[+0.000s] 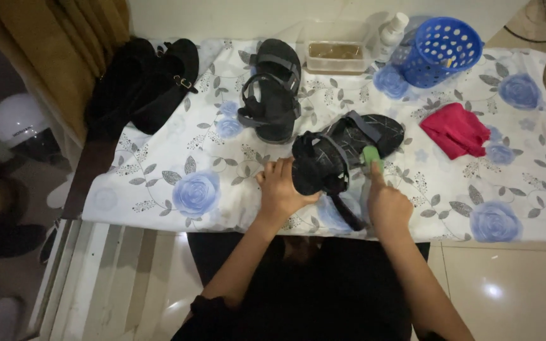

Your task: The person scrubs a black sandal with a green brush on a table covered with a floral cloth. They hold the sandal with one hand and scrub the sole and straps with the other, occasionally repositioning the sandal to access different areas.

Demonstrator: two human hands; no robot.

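A black strapped sandal [342, 151] lies tilted on the flowered white cloth [178, 158]. My left hand [280, 189] grips its heel end from the left. My right hand [385, 202] holds a small green brush [371, 156] against the sandal's side, near the straps. A loose black strap [347, 211] hangs down between my hands.
A second black sandal [273, 88] lies farther back, and a pair of black shoes [143, 82] sits at the left. A blue perforated basket [440, 50], a clear plastic tub [335, 53], a white bottle [392, 30] and a folded red cloth [456, 129] are at the back right.
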